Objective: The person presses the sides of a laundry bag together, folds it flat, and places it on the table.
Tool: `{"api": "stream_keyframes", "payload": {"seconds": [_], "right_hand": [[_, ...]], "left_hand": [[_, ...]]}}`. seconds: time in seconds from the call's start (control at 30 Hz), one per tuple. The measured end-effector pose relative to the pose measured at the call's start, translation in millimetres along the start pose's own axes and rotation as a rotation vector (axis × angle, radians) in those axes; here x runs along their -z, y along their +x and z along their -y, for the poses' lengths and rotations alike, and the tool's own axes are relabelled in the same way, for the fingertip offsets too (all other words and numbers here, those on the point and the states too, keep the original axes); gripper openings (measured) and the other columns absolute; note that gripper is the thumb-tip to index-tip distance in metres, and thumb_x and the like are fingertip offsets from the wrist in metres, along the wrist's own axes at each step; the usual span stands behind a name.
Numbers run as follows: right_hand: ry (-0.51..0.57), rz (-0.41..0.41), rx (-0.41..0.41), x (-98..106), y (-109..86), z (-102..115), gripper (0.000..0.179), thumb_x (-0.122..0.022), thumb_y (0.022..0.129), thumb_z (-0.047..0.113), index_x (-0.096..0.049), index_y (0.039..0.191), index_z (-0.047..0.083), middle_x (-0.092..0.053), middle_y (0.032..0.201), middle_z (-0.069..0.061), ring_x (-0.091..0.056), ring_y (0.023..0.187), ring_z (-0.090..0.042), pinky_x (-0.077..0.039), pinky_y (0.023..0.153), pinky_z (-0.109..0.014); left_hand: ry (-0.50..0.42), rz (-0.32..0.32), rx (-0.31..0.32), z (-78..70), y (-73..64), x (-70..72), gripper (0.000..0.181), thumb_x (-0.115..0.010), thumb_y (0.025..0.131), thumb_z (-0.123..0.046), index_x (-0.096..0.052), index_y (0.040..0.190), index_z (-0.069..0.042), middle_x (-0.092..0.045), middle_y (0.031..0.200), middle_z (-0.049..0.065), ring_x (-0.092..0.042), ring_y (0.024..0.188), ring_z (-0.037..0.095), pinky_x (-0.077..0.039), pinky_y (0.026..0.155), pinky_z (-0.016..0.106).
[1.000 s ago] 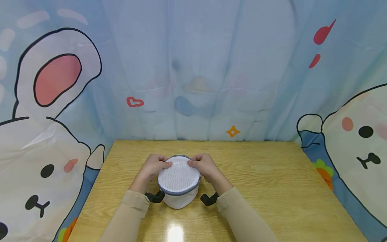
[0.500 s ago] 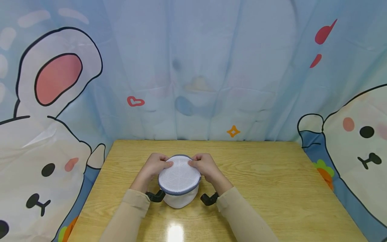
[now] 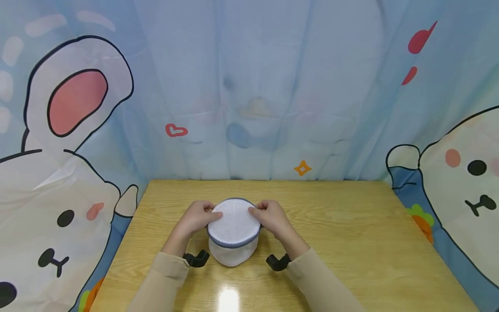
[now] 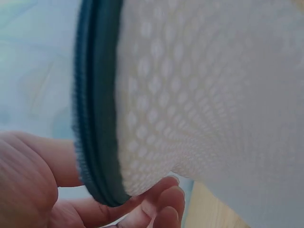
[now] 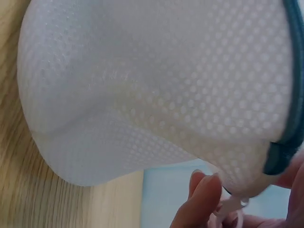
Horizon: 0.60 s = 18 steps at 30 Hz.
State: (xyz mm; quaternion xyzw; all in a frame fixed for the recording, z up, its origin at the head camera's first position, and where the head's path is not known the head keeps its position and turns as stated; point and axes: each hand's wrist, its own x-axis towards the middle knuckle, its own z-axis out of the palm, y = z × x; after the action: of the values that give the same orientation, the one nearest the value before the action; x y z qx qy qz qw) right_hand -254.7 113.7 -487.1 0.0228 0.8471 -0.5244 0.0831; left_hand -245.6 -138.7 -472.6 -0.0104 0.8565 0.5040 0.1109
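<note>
A white mesh laundry bag [image 3: 234, 225], round with a blue-grey trimmed rim, stands on the wooden table in the head view. On its left side my left hand [image 3: 196, 217] pinches the rim, thumb on the mesh top and fingers underneath. Opposite, my right hand [image 3: 273, 219] grips the rim the same way. The left wrist view shows the dark zipper edge [image 4: 99, 104] between thumb and fingers. A pale zipper pull [image 5: 232, 204] lies by my right fingers in the right wrist view, below a dark fabric tab [image 5: 277, 159]. The bag's inside is hidden.
The light wooden table [image 3: 331, 229] extends to both sides, with a glare spot near its front. A blue curtain [image 3: 253, 86] with cartoon animals hangs behind it. Black wrist devices [image 3: 277, 262] sit beside the bag.
My right hand has shifted slightly right along the rim. The bag has moved a little right and its top has turned slightly. My left hand keeps its hold.
</note>
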Motion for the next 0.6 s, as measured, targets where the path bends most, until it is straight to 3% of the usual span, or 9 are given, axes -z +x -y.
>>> {"api": "stream_keyframes", "payload": {"seconds": [0.1, 0.27, 0.6], "right_hand": [[0.030, 0.007, -0.023, 3, -6.8, -2, 0.028, -0.072, 0.102, 0.029, -0.073, 0.099, 0.001, -0.070, 0.091, -0.011, -0.066, 0.078, -0.018, -0.064, 0.073, -0.038], [0.042, 0.022, -0.039, 4, -10.9, -2, 0.029, -0.070, 0.104, 0.030, -0.074, 0.098, 0.002, -0.068, 0.084, -0.008, -0.065, 0.074, -0.020, -0.062, 0.069, -0.036], [0.142, 0.020, -0.055, -3, -12.7, -8, 0.024, -0.070, 0.104, 0.021, -0.073, 0.096, -0.001, -0.071, 0.086, -0.010, -0.069, 0.072, -0.017, -0.067, 0.076, -0.044]], "left_hand": [[-0.023, -0.003, 0.023, 1.6, -6.6, -0.8, 0.029, -0.078, 0.099, -0.019, -0.074, 0.117, 0.003, -0.063, 0.080, 0.005, -0.058, 0.072, 0.015, -0.053, 0.066, 0.031], [-0.065, -0.020, 0.057, 4.0, -12.5, -0.7, 0.029, -0.078, 0.099, -0.018, -0.074, 0.116, 0.005, -0.072, 0.090, 0.011, -0.068, 0.077, 0.018, -0.062, 0.071, 0.033], [-0.086, -0.044, 0.050, 9.7, -11.2, -6.4, 0.018, -0.080, 0.097, -0.013, -0.077, 0.103, 0.004, -0.071, 0.083, 0.009, -0.065, 0.074, 0.017, -0.060, 0.070, 0.035]]}}
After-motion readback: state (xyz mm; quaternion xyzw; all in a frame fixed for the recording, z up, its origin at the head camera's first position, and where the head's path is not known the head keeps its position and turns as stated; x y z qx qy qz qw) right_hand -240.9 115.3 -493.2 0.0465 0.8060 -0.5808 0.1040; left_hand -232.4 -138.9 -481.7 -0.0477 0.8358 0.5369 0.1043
